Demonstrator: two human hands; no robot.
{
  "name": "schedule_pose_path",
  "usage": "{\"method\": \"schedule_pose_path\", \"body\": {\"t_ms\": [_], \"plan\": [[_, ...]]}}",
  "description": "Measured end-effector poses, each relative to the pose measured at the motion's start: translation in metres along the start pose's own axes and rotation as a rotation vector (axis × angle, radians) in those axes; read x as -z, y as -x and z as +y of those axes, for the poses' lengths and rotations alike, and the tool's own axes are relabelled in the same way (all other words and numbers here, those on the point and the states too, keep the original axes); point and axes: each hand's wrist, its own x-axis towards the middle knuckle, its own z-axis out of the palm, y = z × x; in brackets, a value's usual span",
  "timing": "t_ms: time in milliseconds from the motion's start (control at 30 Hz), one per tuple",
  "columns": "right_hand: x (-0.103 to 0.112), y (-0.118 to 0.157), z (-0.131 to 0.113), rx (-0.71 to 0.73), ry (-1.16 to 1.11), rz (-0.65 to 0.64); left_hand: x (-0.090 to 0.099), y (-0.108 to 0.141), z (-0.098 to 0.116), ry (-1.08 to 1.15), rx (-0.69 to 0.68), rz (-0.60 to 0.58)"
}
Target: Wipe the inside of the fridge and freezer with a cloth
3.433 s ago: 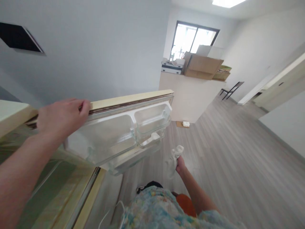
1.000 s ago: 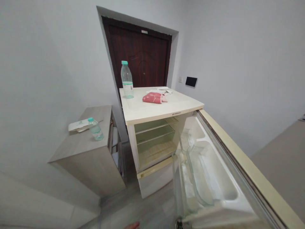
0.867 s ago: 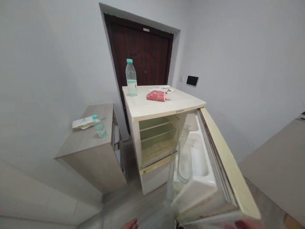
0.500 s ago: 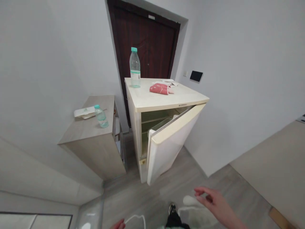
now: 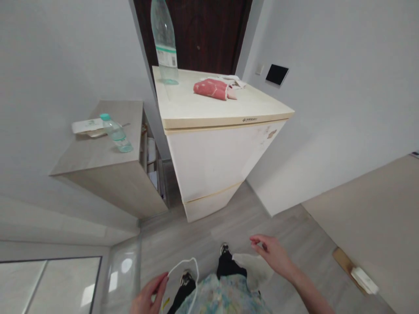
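Across the upper middle of the frame stands a white fridge, both doors closed, and neither hand touches it. On the front edge of its top is a small dark logo followed by a short row of characters too small to read. A brown patch marks the upper right of its door. On top, toward the left, a tall bottle stands upright; its white label shows a green band and a barcode, the print too blurred to make out. To its right lies a red cloth in front of some white paper.

At left, a wooden cabinet bears a smaller bottle with a green cap and a pale label, next to a white packet with a faint green mark, neither legible.

At the bottom, left of centre, the left hand pinches a white cord between thumb and forefinger; the cord loops toward the flowered clothing. Right of centre, the right hand hangs over the floor, fingers bent, with a narrow gap to the thumb. Just below is a pale, limp thing; whether the fingers grip it, I cannot tell.
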Motion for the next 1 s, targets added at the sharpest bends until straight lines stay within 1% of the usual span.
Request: {"method": "schedule_pose_path", "body": {"t_ms": [100, 167, 200, 267, 333, 400, 467, 533, 600, 700, 800, 900, 1000], "plan": [[0.000, -0.023, 0.014, 0.011, 0.022, -0.037, -0.003, -0.013, 0.006, -0.048, 0.025, 0.036], [-0.003, -0.048, 0.026, 0.050, 0.047, -0.054, -0.008, -0.032, 0.015, -0.093, 0.033, 0.106], [-0.006, -0.064, 0.032, 0.081, 0.068, -0.064, -0.011, -0.046, 0.021, -0.121, 0.034, 0.146], [-0.015, -0.099, 0.043, 0.149, 0.120, -0.090, -0.018, -0.080, 0.035, -0.165, 0.021, 0.210], [-0.027, -0.137, 0.048, 0.232, 0.176, -0.134, -0.026, -0.120, 0.049, -0.191, 0.031, 0.235], [-0.042, -0.174, 0.046, 0.334, 0.238, -0.185, -0.036, -0.163, 0.057, -0.215, 0.066, 0.241], [-0.059, -0.207, 0.039, 0.438, 0.305, -0.236, -0.050, -0.203, 0.058, -0.247, 0.107, 0.213], [-0.080, -0.238, 0.031, 0.527, 0.362, -0.269, -0.067, -0.239, 0.049, -0.243, 0.113, 0.196], [-0.106, -0.263, 0.025, 0.610, 0.410, -0.286, -0.084, -0.267, 0.032, -0.260, 0.081, 0.183], [-0.146, -0.295, 0.026, 0.695, 0.485, -0.274, -0.106, -0.295, 0.003, -0.268, -0.025, 0.190], [-0.179, -0.321, 0.039, 0.724, 0.535, -0.215, -0.123, -0.309, -0.018, -0.337, -0.043, 0.206], [-0.201, -0.344, 0.056, 0.750, 0.549, -0.141, -0.136, -0.314, -0.027, -0.424, -0.070, 0.237], [-0.219, -0.361, 0.069, 0.835, 0.539, -0.043, -0.146, -0.319, -0.034, -0.446, -0.133, 0.377]]}}
